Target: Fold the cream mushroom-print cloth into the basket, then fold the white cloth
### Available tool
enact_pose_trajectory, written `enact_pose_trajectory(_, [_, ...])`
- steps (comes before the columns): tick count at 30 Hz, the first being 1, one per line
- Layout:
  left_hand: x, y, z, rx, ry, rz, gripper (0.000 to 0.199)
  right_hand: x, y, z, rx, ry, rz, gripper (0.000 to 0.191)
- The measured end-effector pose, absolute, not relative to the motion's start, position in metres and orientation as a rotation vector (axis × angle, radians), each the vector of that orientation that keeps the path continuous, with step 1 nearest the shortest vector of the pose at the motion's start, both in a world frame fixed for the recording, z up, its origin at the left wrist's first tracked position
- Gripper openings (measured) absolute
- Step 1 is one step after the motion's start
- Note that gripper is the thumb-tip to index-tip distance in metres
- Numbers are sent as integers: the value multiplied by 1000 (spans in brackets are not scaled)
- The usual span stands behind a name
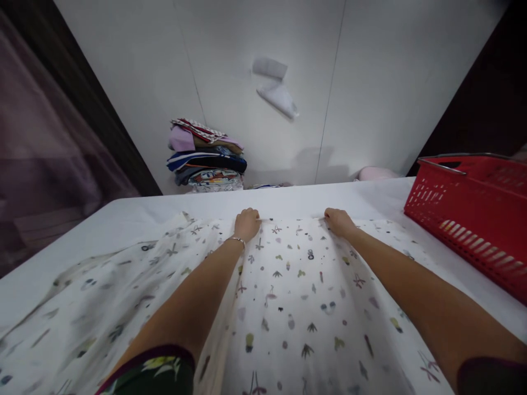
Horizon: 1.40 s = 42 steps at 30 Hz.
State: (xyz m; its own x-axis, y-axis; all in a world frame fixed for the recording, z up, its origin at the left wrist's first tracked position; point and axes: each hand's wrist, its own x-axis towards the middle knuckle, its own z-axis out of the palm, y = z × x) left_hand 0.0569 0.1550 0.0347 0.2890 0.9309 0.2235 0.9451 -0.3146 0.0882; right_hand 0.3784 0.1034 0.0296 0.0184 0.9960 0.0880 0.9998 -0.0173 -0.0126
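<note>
A white printed cloth (304,285) with small leaf, bulb and sunglasses motifs lies spread over the white table. At its far edge my left hand (247,224) is closed, pinching the hem. Further right, my right hand (338,221) grips the same edge in a closed pinch. Between the two hands the hem runs fairly straight. Soft folds run toward me below my left hand, and the cloth's left part lies loose and rumpled.
A red plastic basket (465,211) with a metal handle stands at the right. Beyond the table's far edge rises a stack of folded clothes (208,156). A pink item (376,173) shows behind the table, and a pale curtain (49,148) hangs at the left.
</note>
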Motion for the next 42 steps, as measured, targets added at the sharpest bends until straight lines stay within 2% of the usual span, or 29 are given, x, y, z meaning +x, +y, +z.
enact_pose_trajectory(7, [72,164,24,-2344,-2103,-304,21,378,117,11,-2227,-2092,-89,27])
enact_pose_trajectory(12, [73,158,20,-2344,-1982,-336,26,381,121,8,-2222,-2094,-25,33])
enact_pose_trajectory(17, [83,140,19,-2568,-1588,-420,33,399,112,14,-2207,-2104,55,38])
enact_pose_trajectory(20, [91,129,10,-2751,-1426,-340,38,412,101,18,-2218,-2090,42,36])
enact_pose_trajectory(28, [93,128,-7,-2738,-1601,-251,53,423,93,12,-2341,-1925,-74,26])
enact_pose_trajectory(36, [96,123,1,-2709,-1655,-199,54,434,104,3,-2352,-1804,-30,33])
enact_pose_trajectory(42, [94,125,-2,-2730,-1656,-229,55,494,37,12,-2451,-1673,-78,36])
